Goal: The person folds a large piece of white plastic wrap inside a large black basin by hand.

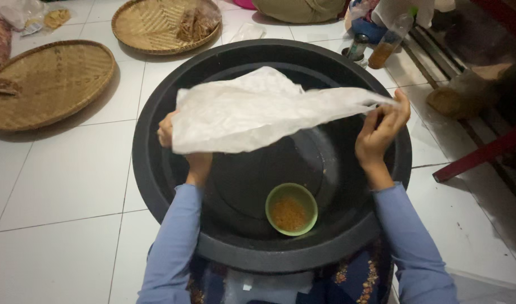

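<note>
Both hands' fingers pinch a crumpled, translucent white plastic bag (258, 110) stretched above the black basin (156, 169).

Both arms extended forward, sleeves light blue to the wrists. Left hand (169, 130) raised, mostly hidden; only knuckles and wrist visible, fingers appear curled in a grip. Right hand (380, 130) raised at similar height, wrist bent, fingers and thumb pinched together at the top. Hands well apart.

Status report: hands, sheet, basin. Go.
Left hand and right hand both gripping white plastic sheet, held above black basin. Green bowl of brown crumbs below. Nothing in the way.
</note>
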